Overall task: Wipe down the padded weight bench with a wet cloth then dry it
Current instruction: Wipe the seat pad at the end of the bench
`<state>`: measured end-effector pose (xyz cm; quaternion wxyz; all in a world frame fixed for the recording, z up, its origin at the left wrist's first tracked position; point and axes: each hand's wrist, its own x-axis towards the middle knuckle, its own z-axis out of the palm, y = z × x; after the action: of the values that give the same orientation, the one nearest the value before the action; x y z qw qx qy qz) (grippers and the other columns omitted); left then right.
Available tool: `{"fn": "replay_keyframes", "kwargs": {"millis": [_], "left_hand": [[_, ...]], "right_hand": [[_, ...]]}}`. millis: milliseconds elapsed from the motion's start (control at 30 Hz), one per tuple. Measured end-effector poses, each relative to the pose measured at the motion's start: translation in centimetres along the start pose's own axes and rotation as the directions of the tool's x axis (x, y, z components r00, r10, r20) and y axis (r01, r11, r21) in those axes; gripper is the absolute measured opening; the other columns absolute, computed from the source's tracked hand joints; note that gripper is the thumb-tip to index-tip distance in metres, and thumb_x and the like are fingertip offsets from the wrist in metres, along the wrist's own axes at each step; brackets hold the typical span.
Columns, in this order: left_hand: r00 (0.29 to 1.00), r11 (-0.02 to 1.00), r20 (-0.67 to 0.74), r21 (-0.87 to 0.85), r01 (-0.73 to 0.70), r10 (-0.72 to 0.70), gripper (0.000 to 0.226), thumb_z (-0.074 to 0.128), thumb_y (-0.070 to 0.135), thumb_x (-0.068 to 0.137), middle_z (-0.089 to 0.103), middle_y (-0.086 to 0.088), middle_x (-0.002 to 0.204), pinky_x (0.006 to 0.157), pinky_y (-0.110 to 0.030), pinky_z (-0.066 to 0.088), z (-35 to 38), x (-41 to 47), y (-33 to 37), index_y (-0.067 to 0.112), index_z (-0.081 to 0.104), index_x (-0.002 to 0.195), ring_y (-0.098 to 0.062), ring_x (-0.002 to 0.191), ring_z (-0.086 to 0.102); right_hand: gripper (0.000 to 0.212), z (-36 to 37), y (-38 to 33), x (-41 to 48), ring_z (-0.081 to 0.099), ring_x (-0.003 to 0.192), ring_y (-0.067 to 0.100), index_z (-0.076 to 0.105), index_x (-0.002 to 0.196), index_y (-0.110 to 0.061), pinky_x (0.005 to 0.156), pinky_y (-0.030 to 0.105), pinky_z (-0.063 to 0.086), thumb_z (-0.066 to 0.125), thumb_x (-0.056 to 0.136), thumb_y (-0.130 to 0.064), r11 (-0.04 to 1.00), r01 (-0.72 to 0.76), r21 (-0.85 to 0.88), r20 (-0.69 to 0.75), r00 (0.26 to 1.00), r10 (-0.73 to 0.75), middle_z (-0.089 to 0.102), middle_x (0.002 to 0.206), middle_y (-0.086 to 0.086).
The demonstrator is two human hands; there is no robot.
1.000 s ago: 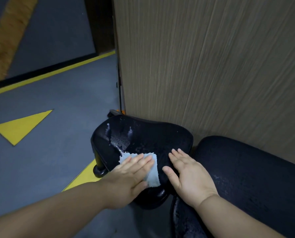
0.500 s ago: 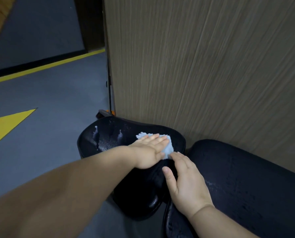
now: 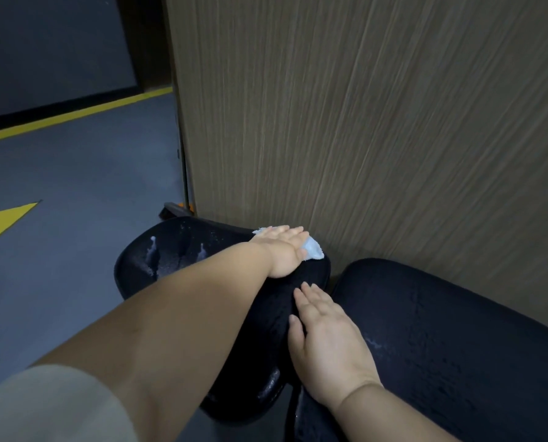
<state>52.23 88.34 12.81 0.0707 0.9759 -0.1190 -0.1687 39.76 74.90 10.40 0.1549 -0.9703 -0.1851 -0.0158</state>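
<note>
sleeve: I see a pale sleeve [image 3: 43, 406] on the left arm, nearest the camera.
right grip: right grip [image 3: 326, 342] lies flat with straight fingers and holds nothing. It rests on the near right edge of the small pad [image 3: 177, 250], by the gap to the long pad [image 3: 441, 330].
left grip: left grip [image 3: 282, 250] is beyond the right one, fingers straight and together, pressing down.
cloth: pale blue cloth [image 3: 314, 252] sits under the left grip with a corner sticking out to its right, on the small pad's far right edge.
wet marks: white streaks [image 3: 153, 250] left of the left grip.
panel: wood-grain panel [image 3: 362, 122] just past the left grip; I can't tell if they touch.
floor: grey floor [image 3: 74, 186] with a yellow triangle [image 3: 1, 223], left of both grips.
</note>
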Motion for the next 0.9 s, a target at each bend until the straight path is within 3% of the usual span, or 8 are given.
{"fn": "replay_keyframes", "kwargs": {"millis": [100, 200, 267, 400, 500, 633, 767, 900], "left_hand": [[1.0, 0.999, -0.009, -0.016, -0.03, 0.03, 0.054, 0.018, 0.032, 0.106, -0.009, 0.012, 0.162, 0.119, -0.032, -0.008, 0.5, -2.5, -0.5, 0.025, -0.001, 0.155, -0.009, 0.148, -0.011], [0.997, 0.997, -0.007, -0.03, -0.078, 0.077, 0.055, 0.018, 0.033, 0.106, -0.014, 0.014, 0.161, 0.117, -0.027, -0.013, 1.6, -6.7, -1.5, 0.026, -0.007, 0.154, -0.005, 0.146, -0.016], [0.995, 0.994, -0.016, -0.047, -0.101, 0.1, 0.055, 0.018, 0.034, 0.106, -0.016, 0.016, 0.159, 0.113, -0.023, -0.017, 2.5, -9.8, -2.1, 0.027, -0.009, 0.154, -0.002, 0.144, -0.019], [0.995, 0.994, -0.048, -0.063, -0.085, 0.082, 0.056, 0.019, 0.035, 0.106, -0.022, 0.022, 0.154, 0.106, -0.017, -0.022, 4.4, -14.9, -3.0, 0.03, -0.012, 0.152, 0.007, 0.133, -0.028], [0.995, 0.997, -0.063, -0.03, -0.073, 0.071, 0.056, 0.017, 0.037, 0.106, -0.021, 0.017, 0.157, 0.109, -0.02, -0.022, 5.7, -17.3, -3.2, 0.029, -0.013, 0.152, 0.006, 0.132, -0.029], [0.992, 0.996, -0.085, 0.015, -0.088, 0.089, 0.065, 0.002, 0.055, 0.096, -0.023, 0.016, 0.157, 0.113, -0.023, -0.021, 7.3, -19.2, -3.6, 0.029, -0.016, 0.151, 0.001, 0.137, -0.03], [0.991, 0.995, -0.094, -0.029, -0.1, 0.097, 0.059, 0.013, 0.047, 0.102, -0.024, 0.02, 0.155, 0.116, -0.025, -0.018, 8.0, -19.9, -4.1, 0.03, -0.014, 0.152, -0.001, 0.141, -0.028], [0.985, 0.992, -0.126, -0.021, -0.122, 0.119, 0.061, 0.007, 0.051, 0.098, -0.023, 0.023, 0.15, 0.109, -0.016, -0.024, 7.3, -18.9, -4.9, 0.031, -0.01, 0.153, 0.003, 0.14, -0.025]], "right_hand": [[0.084, -0.1, 0.0, 0.0, 0.004, 0.144, 0.0, 0.023, 0.151, -0.023, 0.108, 0.012, -0.002, -0.006, 0.078, -0.052, 1.0, 0.006, 0.005, 0.021, 1.0, -0.006, 0.016, 0.158, -0.01], [0.056, -0.3, -0.1, -0.1, 0.003, 0.144, 0.0, 0.021, 0.151, -0.022, 0.112, 0.015, -0.001, 0.02, 0.099, -0.042, 1.0, 0.013, 0.025, 0.034, 0.999, -0.014, 0.014, 0.158, -0.01], [0.053, -0.5, -0.1, -0.2, 0.003, 0.145, 0.001, 0.021, 0.151, -0.021, 0.112, 0.015, -0.002, 0.026, 0.101, -0.038, 0.999, 0.023, 0.031, 0.038, 0.999, -0.025, 0.014, 0.159, -0.009], [0.054, -0.8, -0.5, -0.4, 0.005, 0.145, 0.005, 0.022, 0.151, -0.017, 0.111, 0.015, -0.004, 0.026, 0.101, -0.037, 0.999, 0.037, 0.004, 0.042, 0.998, -0.037, 0.016, 0.159, -0.004], [0.053, -1.0, -1.0, -0.6, 0.003, 0.147, 0.009, 0.02, 0.152, -0.016, 0.114, 0.019, -0.003, 0.025, 0.102, -0.035, 0.995, 0.09, -0.039, 0.08, 0.993, -0.086, 0.015, 0.159, -0.003], [0.052, -1.2, -1.3, -0.7, 0.0, 0.147, 0.01, 0.017, 0.152, -0.017, 0.113, 0.019, -0.004, 0.023, 0.103, -0.033, 0.982, 0.178, -0.063, 0.132, 0.977, -0.168, 0.012, 0.16, -0.005], [0.067, -0.5, -2.4, -0.8, 0.0, 0.147, 0.009, 0.017, 0.152, -0.017, 0.113, 0.022, -0.011, 0.001, 0.092, -0.041, 0.954, 0.293, -0.063, 0.169, 0.945, -0.279, 0.013, 0.159, -0.004], [0.05, -0.1, -3.0, 0.3, 0.003, 0.146, 0.005, 0.022, 0.151, -0.018, 0.115, 0.02, -0.01, 0.027, 0.102, -0.026, 0.968, 0.251, 0.022, 0.133, 0.959, -0.251, 0.017, 0.158, -0.006]]}}
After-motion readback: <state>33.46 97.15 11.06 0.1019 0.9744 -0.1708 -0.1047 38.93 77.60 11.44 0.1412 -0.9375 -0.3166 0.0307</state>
